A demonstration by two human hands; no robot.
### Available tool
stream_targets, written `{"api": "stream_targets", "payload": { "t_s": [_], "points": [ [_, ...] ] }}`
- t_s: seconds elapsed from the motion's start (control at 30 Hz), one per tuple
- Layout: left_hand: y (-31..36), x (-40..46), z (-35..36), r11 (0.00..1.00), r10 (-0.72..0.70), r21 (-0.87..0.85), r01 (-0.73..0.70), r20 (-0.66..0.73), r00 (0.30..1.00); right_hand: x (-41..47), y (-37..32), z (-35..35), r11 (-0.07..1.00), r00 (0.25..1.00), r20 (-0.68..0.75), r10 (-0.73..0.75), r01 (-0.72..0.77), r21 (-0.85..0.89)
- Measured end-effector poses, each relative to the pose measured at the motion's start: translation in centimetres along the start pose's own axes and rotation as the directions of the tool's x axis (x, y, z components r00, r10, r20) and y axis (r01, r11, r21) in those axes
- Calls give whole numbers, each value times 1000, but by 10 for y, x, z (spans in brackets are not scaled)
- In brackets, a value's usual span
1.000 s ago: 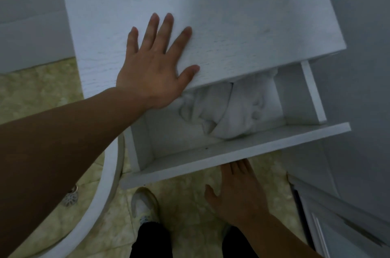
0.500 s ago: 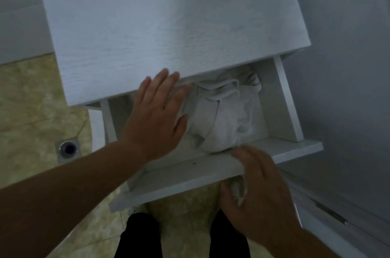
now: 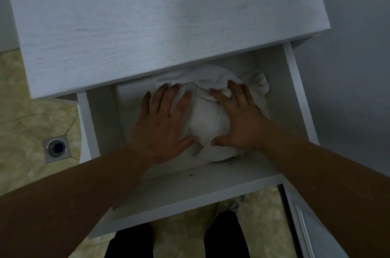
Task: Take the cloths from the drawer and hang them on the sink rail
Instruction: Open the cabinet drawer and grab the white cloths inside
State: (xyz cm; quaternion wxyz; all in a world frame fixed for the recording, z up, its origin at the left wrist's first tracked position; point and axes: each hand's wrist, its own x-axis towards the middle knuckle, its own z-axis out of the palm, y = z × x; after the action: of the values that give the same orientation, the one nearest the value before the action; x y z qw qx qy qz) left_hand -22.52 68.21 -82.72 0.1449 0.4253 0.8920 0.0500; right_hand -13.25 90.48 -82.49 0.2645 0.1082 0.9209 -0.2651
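A white wooden pull-out drawer [image 3: 295, 97] stands open beneath the pale wood-grain top of a white cabinet [image 3: 160, 17], which fills the frame from ten to two o'clock. Inside the drawer, toward its back and right of centre, lies a crumpled bundle of white cloths [image 3: 205, 120], its far edge tucked under the cabinet's front lip and a knotted end poking out at about two o'clock from the bundle.

Both hands are down in the drawer on the bundle. The left hand [image 3: 164, 129] lies against the bundle's nine o'clock side, fingers spread wide and nearly straight, thumb reaching along the near edge of the cloth. The right hand [image 3: 240, 122] covers the three o'clock side, fingers spread, their tips pressing into folds at the top of the cloth, thumb pointing toward the left thumb. The two thumbs sit near each other without touching.

At nine o'clock, on the yellowish-green marbled tile floor [image 3: 25, 110], sits a square metal floor drain [image 3: 56, 148]. At six o'clock the person's dark trouser legs [image 3: 223, 234] show below the drawer front.
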Motion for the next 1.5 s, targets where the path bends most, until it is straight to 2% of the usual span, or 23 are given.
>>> {"api": "stream_targets", "payload": {
  "t_s": [0.07, 0.13, 0.23, 0.3, 0.43, 0.53, 0.6, 0.67, 0.8, 0.93, 1.07, 1.17, 1.3, 1.37, 1.5],
  "points": [
    [-1, 11, 8, 998, 13, -55, -10, 59, 998, 5, 5, 11, 998, 1000, -5, -2, 2, -59],
    [0, 17, 21, 991, 28, -130, -11, 126, 992, 9, 8, 20, 994, 997, -77, -6, -2, -105],
    [5, 19, 37, 990, 36, -141, -18, 127, 991, 12, 9, 26, 998, 986, -163, -31, 22, -54],
    [8, 24, 38, 988, 54, -145, -47, 48, 997, 12, 9, 25, 997, 974, -212, -76, 73, -21],
    [14, 32, 22, 945, 170, -257, -204, -146, 975, 3, 1, 13, 986, 956, -287, -62, 103, 130],
    [19, 27, -12, 908, 204, -330, -258, -190, 960, -15, -15, -1, 960, 929, -362, -83, 171, 221],
    [26, 21, -42, 913, 199, -305, -271, -247, 948, -30, -30, -21, 946, 914, -401, -63, 183, 268],
    [32, 14, -78, 917, 197, -269, -293, -332, 923, -46, -47, -53, 939, 887, -455, -71, 213, 269],
    [33, 8, -161, 917, 217, -218, -333, -427, 878, -71, -86, -129, 943, 856, -479, -192, 297, 153],
    [22, 27, -243, 935, 164, -205, -291, -477, 863, -66, -116, -201, 941, 772, -593, -229, 332, 69],
    [0, 58, -285, 972, 130, -108, -207, -487, 864, -32, -134, -250, 955, 774, -591, -229, 296, 18],
    [-23, 85, -281, 987, 142, -6, -162, -453, 880, 9, -134, -259, 961, 801, -547, -244, 274, -28],
    [-39, 111, -246, 990, -30, 119, 76, -347, 937, 57, -125, -245, 981, 849, -493, -192, 175, -82],
    [-39, 116, -230, 975, -77, 176, 138, -315, 946, 65, -123, -230, 991, 858, -495, -136, 116, -71],
    [-36, 99, -211, 975, -32, 202, 98, -310, 950, 52, -123, -191, 981, 801, -569, -187, 126, -146]
  ]
}}
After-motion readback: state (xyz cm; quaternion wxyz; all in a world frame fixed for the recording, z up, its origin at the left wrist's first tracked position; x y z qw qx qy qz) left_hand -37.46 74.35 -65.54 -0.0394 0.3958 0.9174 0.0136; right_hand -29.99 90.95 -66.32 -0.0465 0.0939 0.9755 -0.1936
